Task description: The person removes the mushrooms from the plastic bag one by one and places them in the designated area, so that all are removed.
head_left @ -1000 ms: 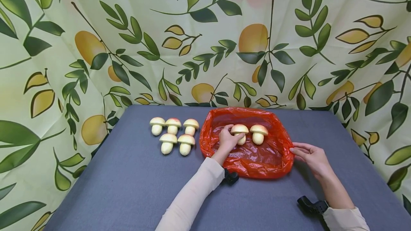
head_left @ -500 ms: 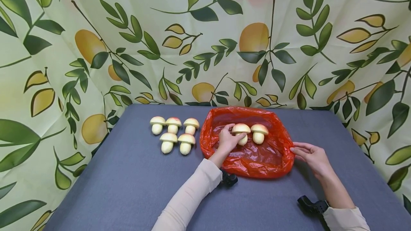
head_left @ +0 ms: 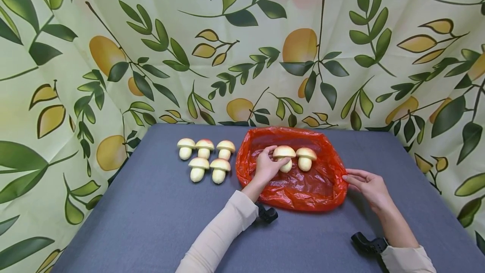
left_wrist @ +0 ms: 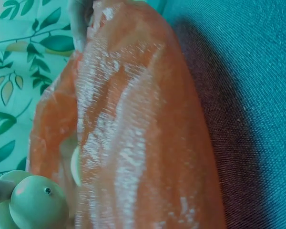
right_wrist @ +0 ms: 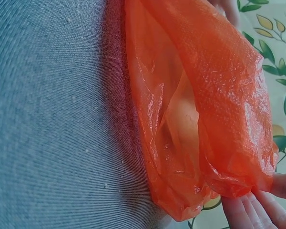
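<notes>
A red plastic bag [head_left: 303,201] stands on the table with its mouth spread wide. My left hand [head_left: 266,166] reaches over its left rim and grips a toy mushroom [head_left: 284,152] with a pale stem and a cream, pink-tinged cap. In the left wrist view, the stem end of that mushroom [left_wrist: 38,202] faces the camera beside a fingertip. Another mushroom [head_left: 305,158] appears inside the bag, just right of the held one. At the bag's right rim, my right hand [head_left: 369,186] pinches the plastic between thumb and fingers, also visible in the right wrist view.
Several more toy mushrooms [head_left: 198,168] lie in two rows on the grey-blue tabletop [head_left: 144,218], left of the bag. A leaf-patterned cloth [head_left: 242,75] hangs behind the table and along both sides.
My left forearm and wrist have shifted slightly to the left, while the left hand keeps its grip on the mushroom. The right hand and the bag look the same.
</notes>
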A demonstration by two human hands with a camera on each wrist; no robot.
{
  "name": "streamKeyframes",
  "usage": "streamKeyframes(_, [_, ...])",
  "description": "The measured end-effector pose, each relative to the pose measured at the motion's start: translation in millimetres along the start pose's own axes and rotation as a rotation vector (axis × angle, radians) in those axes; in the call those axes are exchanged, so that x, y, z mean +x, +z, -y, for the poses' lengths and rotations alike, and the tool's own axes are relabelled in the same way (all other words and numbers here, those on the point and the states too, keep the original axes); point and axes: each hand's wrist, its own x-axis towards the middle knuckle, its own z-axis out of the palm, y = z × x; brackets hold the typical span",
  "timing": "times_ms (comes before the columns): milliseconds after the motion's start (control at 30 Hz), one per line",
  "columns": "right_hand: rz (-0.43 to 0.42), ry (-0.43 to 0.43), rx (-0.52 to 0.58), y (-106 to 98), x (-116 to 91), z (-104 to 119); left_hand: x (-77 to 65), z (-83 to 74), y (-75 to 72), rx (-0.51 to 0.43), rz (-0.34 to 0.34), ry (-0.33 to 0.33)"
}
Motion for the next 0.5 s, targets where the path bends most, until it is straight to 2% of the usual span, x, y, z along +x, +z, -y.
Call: streamKeyframes(500, [0.001,0.0,-0.001,0,0,0,-11.9,-15.6,-14.0,-0.038,0.056,0.067])
